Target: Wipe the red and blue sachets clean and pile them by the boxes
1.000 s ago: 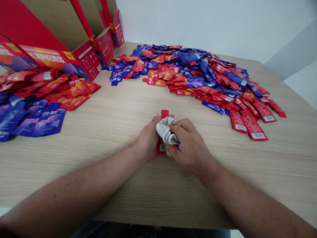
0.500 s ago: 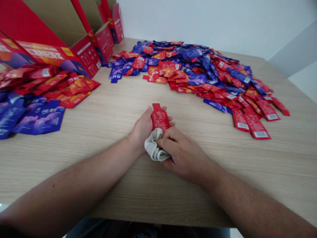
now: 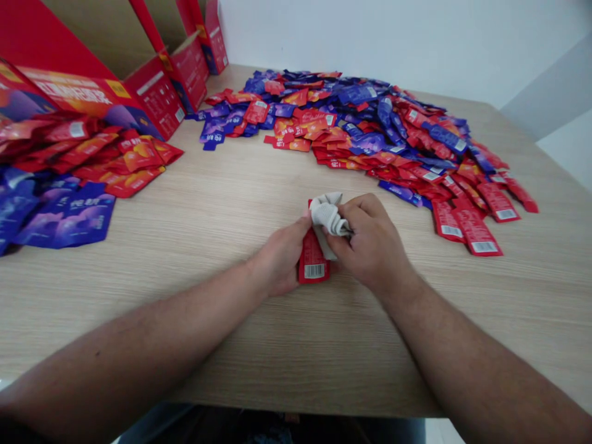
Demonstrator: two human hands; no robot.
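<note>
My left hand (image 3: pixel 283 259) holds a small red sachet (image 3: pixel 312 254) by its left side, the thumb lying near the upper edge. The sachet's barcode end points toward me. In my right hand (image 3: pixel 372 237) is a crumpled whitish cloth (image 3: pixel 329 216), pinched between thumb and fingers. The cloth lies against the sachet's upper part and hides it. Both hands are close together above the wooden table (image 3: pixel 259 357), near its front edge.
A large heap of red and blue sachets (image 3: pixel 370 123) spreads across the back and right. Red sachets (image 3: pixel 134 157) and blue sachets (image 3: pixel 69 216) are piled on the left. Open red cartons (image 3: pixel 157 102) stand behind them, and a white wall (image 3: pixel 370 37) rises at the back.
The cloth has moved from the sachet's near end up to its far end, uncovering the barcode. Both hands have shifted slightly right, and my right hand has also moved farther from me.
</note>
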